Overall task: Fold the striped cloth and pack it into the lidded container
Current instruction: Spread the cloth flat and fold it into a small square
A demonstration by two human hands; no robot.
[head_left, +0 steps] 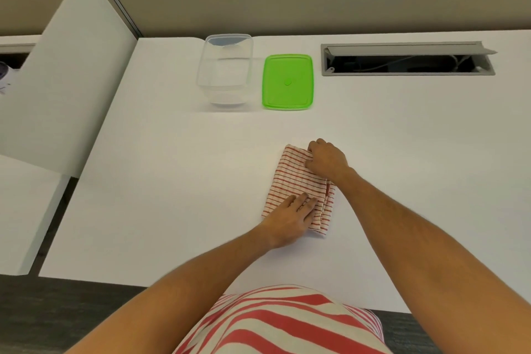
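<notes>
The cloth [293, 178] is a woven fabric, white with thin red stripes, its surface ribbed and matt, with soft creases along the folded layers. The container [224, 72] is clear plastic, smooth and lightly glossy, with faint glints on its walls. The lid [287, 82] is bright green plastic, smooth with a dull sheen and a raised rim. The table [172, 181] has a white, even, matt top, smooth like laminate. The cable slot [408, 59] set in it has a grey frame and flap that look like brushed metal or painted plastic; which, I cannot tell. The divider [66, 75] is pale grey and matt
</notes>
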